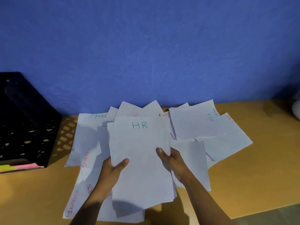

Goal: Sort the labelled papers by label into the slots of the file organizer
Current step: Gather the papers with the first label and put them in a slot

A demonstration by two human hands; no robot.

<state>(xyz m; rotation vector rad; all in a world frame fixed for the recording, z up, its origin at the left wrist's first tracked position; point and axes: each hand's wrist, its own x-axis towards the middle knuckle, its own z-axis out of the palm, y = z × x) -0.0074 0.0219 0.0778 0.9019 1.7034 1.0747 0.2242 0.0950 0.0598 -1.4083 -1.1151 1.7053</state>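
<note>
We've got the HR sheet topping a small stack held above the scattered papers on the desk. Left hand grip: thumb pinching its left edge. Right hand grip: thumb clamping right edge. Black file organizer far left.
</note>
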